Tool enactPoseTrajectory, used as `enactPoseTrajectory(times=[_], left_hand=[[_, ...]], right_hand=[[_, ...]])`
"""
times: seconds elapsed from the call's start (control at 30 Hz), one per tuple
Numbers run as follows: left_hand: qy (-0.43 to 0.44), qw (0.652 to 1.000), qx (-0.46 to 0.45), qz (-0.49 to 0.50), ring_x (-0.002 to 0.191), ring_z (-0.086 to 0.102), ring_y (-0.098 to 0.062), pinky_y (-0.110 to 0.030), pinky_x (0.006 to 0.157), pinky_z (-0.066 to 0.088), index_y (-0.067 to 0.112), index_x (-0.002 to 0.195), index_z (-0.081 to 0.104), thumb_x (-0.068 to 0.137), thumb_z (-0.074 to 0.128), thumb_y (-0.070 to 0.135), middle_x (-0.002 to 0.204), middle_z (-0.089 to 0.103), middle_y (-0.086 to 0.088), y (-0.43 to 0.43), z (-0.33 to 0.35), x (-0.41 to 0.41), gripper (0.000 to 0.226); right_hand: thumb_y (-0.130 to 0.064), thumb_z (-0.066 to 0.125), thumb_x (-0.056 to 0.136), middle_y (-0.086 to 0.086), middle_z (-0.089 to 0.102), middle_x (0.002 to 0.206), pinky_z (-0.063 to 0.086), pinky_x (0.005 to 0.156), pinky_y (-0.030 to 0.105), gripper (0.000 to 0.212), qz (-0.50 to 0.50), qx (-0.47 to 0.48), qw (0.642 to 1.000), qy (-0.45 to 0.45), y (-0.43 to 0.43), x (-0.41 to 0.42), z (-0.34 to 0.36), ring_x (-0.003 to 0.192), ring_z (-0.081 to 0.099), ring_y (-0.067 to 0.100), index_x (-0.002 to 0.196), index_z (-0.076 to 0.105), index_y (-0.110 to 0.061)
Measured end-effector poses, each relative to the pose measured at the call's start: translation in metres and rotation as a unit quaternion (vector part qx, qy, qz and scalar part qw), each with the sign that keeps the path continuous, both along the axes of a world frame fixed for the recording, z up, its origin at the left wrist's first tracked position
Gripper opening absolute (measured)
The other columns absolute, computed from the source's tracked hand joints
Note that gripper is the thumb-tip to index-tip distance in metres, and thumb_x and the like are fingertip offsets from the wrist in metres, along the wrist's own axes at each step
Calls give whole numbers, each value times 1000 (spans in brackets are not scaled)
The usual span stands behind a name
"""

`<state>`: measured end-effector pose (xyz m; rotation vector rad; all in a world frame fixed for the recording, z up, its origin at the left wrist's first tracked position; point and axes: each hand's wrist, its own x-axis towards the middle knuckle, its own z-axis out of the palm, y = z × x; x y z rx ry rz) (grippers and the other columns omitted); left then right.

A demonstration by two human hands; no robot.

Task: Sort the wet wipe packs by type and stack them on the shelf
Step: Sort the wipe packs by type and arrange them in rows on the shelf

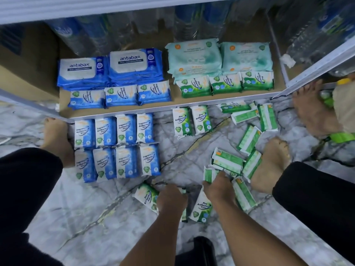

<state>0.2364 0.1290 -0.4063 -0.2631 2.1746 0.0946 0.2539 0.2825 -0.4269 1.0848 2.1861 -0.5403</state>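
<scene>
Pale marble floor (182,150) is stretching in front of the bottom shelf (172,105), where sorted wipes are sitting: blue antabax packs (80,71) and mint packs (194,56) at the back, small fragrance-free packs (121,96) and shelved pine packs (224,83) along the front edge. On the floor, eight blue packs (117,146) are lying in two tidy rows of four. Loose green packs (249,139) are lying scattered to the right (some on edge, some overlapping). The left hand (171,198) is curling over a single pine pack (146,196), gripping it. The right hand (219,189) is reaching its fingers down onto another green pack (208,174); whether it is clasping that one is too blurred to tell.
</scene>
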Motion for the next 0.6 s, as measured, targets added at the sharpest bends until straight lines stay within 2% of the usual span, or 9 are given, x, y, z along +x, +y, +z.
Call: enactPoseTrajectory(times=[0.13,0.17,0.23,0.3,0.37,0.43,0.53,0.57,0.6], left_hand=[[31,999,40,9,126,52,-29,-41,94,51,11,141,44,88,58,62,139,45,-10,-1,0,-4,75],[42,997,63,25,122,55,-28,-40,92,52,11,136,47,86,61,63,133,51,-10,-1,3,-7,73],[61,987,127,72,99,65,-22,-32,81,56,12,118,59,82,67,61,106,65,-4,-3,12,-14,61],[58,976,189,93,75,64,-15,-25,66,52,13,96,64,83,70,54,78,64,3,-7,19,-23,44],[53,955,256,136,61,62,-14,-24,58,49,15,78,64,86,73,45,66,62,2,-11,32,-33,32],[25,911,338,233,62,65,-14,-27,58,53,16,76,67,86,78,33,70,67,-2,-16,48,-44,23],[-19,821,437,367,90,66,-25,-41,86,57,11,92,67,88,77,21,98,69,-13,-20,78,-58,15],[-36,788,466,401,93,65,-29,-43,90,55,7,98,67,92,72,20,102,68,-16,-21,89,-61,15],[-47,755,494,428,91,64,-30,-43,88,55,5,104,66,96,64,21,100,67,-17,-21,98,-63,18]], right_hand=[[-43,74,85,11,64,121,57,82,44,57,36,3,999,16,1,-1,8,107,65,36,126,50,-12],[-42,75,85,10,64,122,57,82,42,57,50,5,998,24,2,-1,12,108,65,35,128,51,-14],[-42,76,83,8,64,126,55,86,39,65,72,11,995,64,5,2,22,113,64,32,138,50,-19],[-41,77,83,8,63,130,52,91,39,71,78,9,990,116,8,1,36,117,61,31,145,49,-21],[-40,79,82,8,63,130,52,94,41,70,63,-8,983,174,11,-2,51,117,61,32,144,53,-21],[-38,80,81,6,65,129,52,97,44,65,-2,-47,977,207,17,-13,68,115,63,30,140,58,-21],[-28,81,83,3,72,115,58,87,41,54,-146,-189,940,245,29,-31,97,99,69,21,134,64,-22],[-25,81,85,3,71,117,57,83,37,53,-182,-226,923,252,32,-34,107,98,67,20,134,62,-23],[-24,80,86,3,68,122,53,78,33,51,-213,-255,907,259,34,-34,117,100,66,21,133,60,-27]])
